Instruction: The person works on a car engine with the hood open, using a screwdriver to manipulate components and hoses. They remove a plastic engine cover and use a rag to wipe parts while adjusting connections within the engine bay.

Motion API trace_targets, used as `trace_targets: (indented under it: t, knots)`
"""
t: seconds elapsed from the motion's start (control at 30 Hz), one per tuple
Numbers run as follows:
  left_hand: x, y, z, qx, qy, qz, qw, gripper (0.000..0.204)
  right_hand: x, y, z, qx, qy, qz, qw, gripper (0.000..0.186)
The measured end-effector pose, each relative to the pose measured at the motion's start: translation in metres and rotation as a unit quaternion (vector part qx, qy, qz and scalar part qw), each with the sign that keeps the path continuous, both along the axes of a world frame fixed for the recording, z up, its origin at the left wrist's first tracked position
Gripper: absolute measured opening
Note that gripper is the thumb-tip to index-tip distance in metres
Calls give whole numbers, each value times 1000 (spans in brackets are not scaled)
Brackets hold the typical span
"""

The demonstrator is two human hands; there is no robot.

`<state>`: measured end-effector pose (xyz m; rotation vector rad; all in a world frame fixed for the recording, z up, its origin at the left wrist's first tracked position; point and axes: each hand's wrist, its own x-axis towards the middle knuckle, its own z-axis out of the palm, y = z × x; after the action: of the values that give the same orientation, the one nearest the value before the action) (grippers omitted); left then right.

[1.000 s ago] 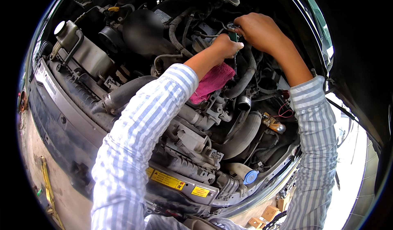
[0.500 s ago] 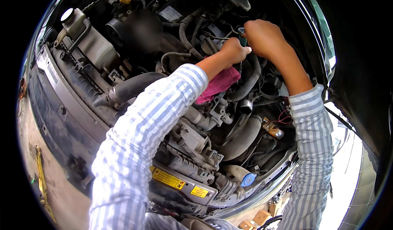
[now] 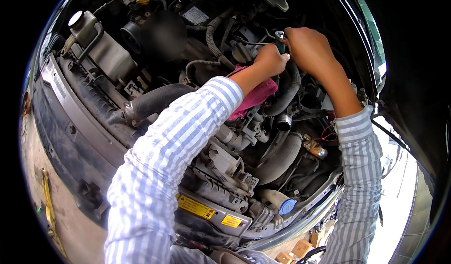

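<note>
Deep in the engine bay, both hands meet at a ratchet wrench (image 3: 280,35) with a round shiny head and a dark green part below it. My left hand (image 3: 271,61) is closed around its lower part, thumb pointing right. My right hand (image 3: 307,47) comes from the right with curled fingers against the tool just beside the head; its fingertips are mostly hidden. A crumpled pink rag (image 3: 256,96) lies on the engine under my left wrist. Whatever the tool's far end touches is hidden by my hands.
A ribbed hose (image 3: 284,158) and an open metal pipe end (image 3: 283,121) sit below my hands. A blue cap (image 3: 287,206) is near the front edge. At left are a pale reservoir (image 3: 105,53) and a thick black hose (image 3: 159,99). The raised hood (image 3: 408,53) hangs at right.
My right hand has shifted slightly right and down, so more of the ratchet wrench's head shows. The left hand has moved a little right. The view has shifted slightly.
</note>
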<state>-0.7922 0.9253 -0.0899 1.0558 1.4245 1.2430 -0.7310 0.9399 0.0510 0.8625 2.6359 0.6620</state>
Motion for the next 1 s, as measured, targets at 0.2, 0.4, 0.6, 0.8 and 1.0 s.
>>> trace_targets:
  t: [0.2,0.4,0.6,0.8,1.0]
  knots:
    - [4,2,-6,17,28,15,999,37,-1,-4,2,4,4,5,1000,18]
    - [12,18,-32,134,72,58,987,34,-30,-22,6,-8,-70,-34,997,16]
    - [14,15,-25,60,30,44,997,33,-27,-14,9,-7,-85,0,996,15]
    - [8,6,-11,47,-58,4,997,32,14,4,5,-40,44,9,998,25]
    - [3,4,-6,153,-168,-10,974,36,22,-46,-8,65,-18,1,998,53]
